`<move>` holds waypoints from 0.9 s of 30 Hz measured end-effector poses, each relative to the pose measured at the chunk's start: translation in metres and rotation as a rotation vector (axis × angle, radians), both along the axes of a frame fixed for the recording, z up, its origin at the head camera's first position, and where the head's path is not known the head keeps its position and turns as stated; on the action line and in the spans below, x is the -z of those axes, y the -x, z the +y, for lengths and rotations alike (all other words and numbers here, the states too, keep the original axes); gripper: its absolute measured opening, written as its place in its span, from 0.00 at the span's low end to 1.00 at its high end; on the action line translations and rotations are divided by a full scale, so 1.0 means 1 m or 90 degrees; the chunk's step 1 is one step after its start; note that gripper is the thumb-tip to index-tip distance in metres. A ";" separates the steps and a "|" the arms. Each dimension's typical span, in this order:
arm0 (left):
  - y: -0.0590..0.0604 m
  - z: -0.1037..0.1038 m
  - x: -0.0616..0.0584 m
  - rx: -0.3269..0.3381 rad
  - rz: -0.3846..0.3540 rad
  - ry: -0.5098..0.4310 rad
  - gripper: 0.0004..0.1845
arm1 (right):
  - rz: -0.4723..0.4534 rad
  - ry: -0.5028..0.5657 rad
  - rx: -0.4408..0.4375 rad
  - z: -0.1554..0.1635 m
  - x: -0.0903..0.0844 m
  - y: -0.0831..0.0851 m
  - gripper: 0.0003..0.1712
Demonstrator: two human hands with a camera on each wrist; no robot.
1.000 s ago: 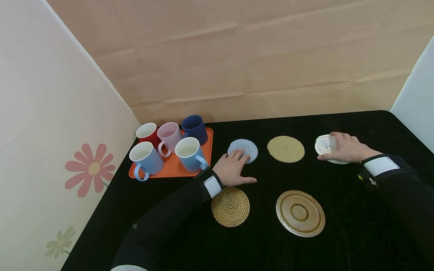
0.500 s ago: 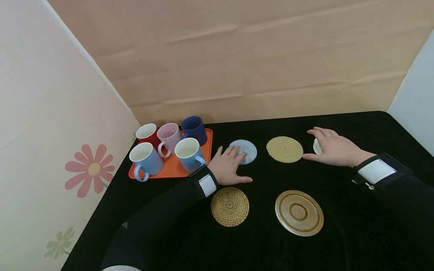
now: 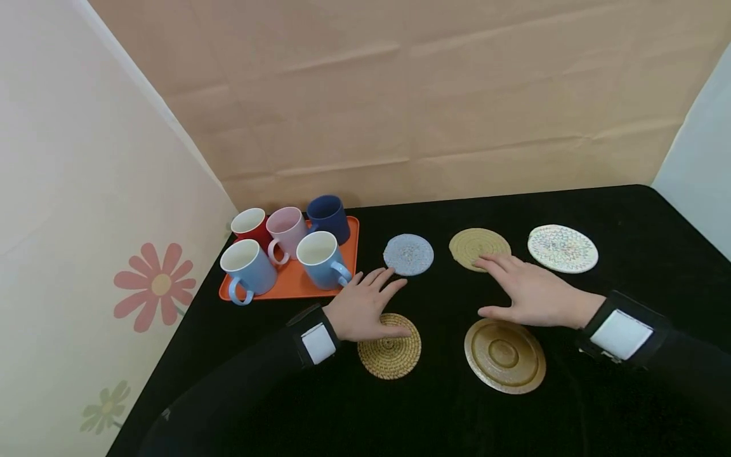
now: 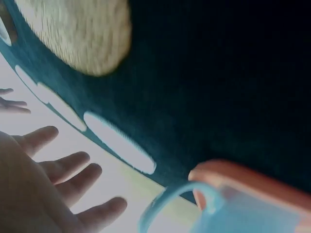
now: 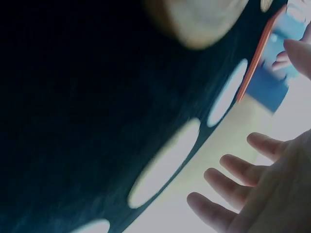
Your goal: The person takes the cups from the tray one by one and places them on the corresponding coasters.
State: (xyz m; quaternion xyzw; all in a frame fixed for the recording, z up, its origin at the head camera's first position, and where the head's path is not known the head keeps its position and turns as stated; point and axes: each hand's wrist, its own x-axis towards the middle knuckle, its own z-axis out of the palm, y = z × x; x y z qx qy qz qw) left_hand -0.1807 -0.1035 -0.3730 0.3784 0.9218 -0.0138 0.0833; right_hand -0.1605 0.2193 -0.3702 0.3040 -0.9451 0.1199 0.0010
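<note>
My left hand [image 3: 365, 308], fingers spread and holding nothing, is over the upper part of a woven straw coaster [image 3: 391, 358]. Its fingertips reach the near edge of a pale blue round coaster [image 3: 408, 254]. My right hand [image 3: 525, 292] is also spread and free of any object. Its fingers overlap the near rim of a yellow coiled coaster [image 3: 476, 244], and its thumb lies just above a brown round coaster with ringed grooves [image 3: 505, 358]. A white speckled coaster [image 3: 562, 249] lies behind the right hand, fully in sight. In both wrist views the fingers stand apart from each other.
An orange tray [image 3: 291, 287] at the back left carries several mugs: a red mug [image 3: 259, 235], a pink mug [image 3: 290, 233], a dark blue mug [image 3: 332, 222] and light blue ones. Its handle outward, one light blue mug [image 3: 320, 266] stands near my left wrist. Walls border the black table.
My right hand has left the white speckled coaster and moved left and nearer, uncovering it. My left hand has drawn back from the pale blue coaster towards the straw one.
</note>
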 end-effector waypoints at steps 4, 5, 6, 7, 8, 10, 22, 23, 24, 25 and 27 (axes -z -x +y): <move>-0.013 -0.009 0.005 0.018 -0.058 -0.019 0.50 | 0.005 0.004 -0.039 -0.017 0.006 -0.010 0.47; -0.016 -0.011 0.005 0.020 -0.071 -0.021 0.51 | 0.001 0.003 -0.046 -0.021 0.007 -0.012 0.46; -0.019 -0.013 0.006 0.020 -0.085 -0.023 0.51 | -0.001 0.003 -0.054 -0.024 0.008 -0.014 0.46; -0.021 -0.015 0.007 0.019 -0.094 -0.025 0.52 | -0.005 0.002 -0.061 -0.028 0.009 -0.016 0.46; -0.023 -0.018 0.008 0.017 -0.103 -0.027 0.52 | -0.013 0.000 -0.067 -0.032 0.009 -0.017 0.45; -0.026 -0.023 0.010 0.011 -0.117 -0.033 0.54 | -0.028 -0.005 -0.080 -0.038 0.011 -0.020 0.45; -0.036 -0.030 0.023 0.029 -0.131 -0.060 0.57 | -0.097 -0.037 -0.150 -0.066 0.021 -0.033 0.46; -0.036 -0.030 0.024 0.033 -0.129 -0.062 0.57 | -0.097 -0.040 -0.153 -0.067 0.022 -0.033 0.46; -0.036 -0.029 0.025 0.037 -0.126 -0.065 0.57 | -0.095 -0.042 -0.156 -0.067 0.023 -0.034 0.47; -0.036 -0.029 0.025 0.040 -0.126 -0.069 0.57 | -0.096 -0.045 -0.157 -0.068 0.023 -0.034 0.47; -0.035 -0.028 0.026 0.045 -0.127 -0.077 0.56 | -0.103 -0.050 -0.157 -0.069 0.024 -0.035 0.47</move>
